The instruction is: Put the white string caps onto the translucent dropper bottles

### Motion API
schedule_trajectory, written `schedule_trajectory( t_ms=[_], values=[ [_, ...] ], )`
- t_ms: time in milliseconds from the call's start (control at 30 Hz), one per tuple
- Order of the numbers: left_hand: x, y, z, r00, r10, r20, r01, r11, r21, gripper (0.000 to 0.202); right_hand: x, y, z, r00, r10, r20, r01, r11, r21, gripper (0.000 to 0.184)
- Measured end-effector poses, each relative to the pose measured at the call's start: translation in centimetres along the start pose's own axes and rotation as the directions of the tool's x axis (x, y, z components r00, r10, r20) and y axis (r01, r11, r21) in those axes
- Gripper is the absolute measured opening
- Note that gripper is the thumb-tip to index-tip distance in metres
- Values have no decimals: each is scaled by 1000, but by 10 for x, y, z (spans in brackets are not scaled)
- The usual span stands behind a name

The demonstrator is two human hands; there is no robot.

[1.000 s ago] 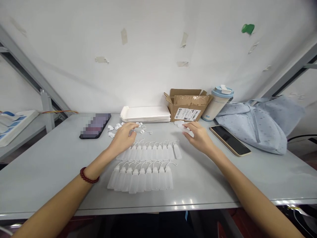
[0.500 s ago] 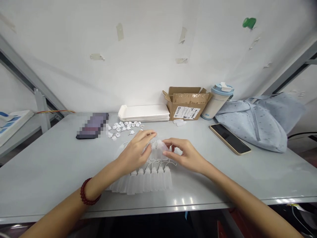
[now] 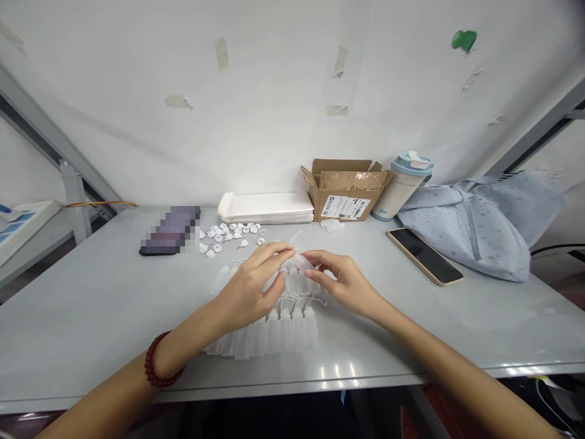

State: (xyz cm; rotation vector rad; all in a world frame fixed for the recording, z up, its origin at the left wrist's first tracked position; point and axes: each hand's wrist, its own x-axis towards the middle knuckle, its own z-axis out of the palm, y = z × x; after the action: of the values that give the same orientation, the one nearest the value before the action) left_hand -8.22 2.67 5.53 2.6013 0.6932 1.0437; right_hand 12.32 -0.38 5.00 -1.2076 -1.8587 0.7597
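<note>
Head view: a person at a grey table works bare-handed over two rows of small translucent bottles, the right hand pinching one small bottle between thumb and fingertips. The bottle is tilted, above the back row and between the two hands. At its top, the left hand brings its forefinger in close, thumb set apart below; whether those fingers grip anything, one cannot tell. A thin pale strip rises just beyond the fingertips.

Nearer the table's front edge, the front row of bottles lies side by side, its left end partly behind the left forearm (a dark red beaded bracelet circles that wrist). Beyond the hands, white caps lie scattered in front of a white stack, with a dark phone to their left. Clear pieces lie before an open cardboard box. Beside the box stands a blue-lidded tumbler; a pale blue bag and a second phone lie at right.
</note>
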Motion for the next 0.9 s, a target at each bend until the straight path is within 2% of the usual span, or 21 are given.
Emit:
schedule_trajectory(
  t_ms=[233, 500, 900],
  values=[
    [0, 3, -1, 1000, 8, -8, -9, 1000, -28, 40, -1, 2, 1, 999, 35, -12, -35, 999, 0, 33],
    [-3, 0, 3, 998, 66, 21, -66, 998, -16, 45, -2, 1, 6, 998, 34, 44, -39, 991, 130, 44],
    [-4, 3, 6, 990, 136, 39, -137, 990, 20, 49, -3, 1, 7, 997, 78, -11, -73, 967, 245, 36]
  ],
)
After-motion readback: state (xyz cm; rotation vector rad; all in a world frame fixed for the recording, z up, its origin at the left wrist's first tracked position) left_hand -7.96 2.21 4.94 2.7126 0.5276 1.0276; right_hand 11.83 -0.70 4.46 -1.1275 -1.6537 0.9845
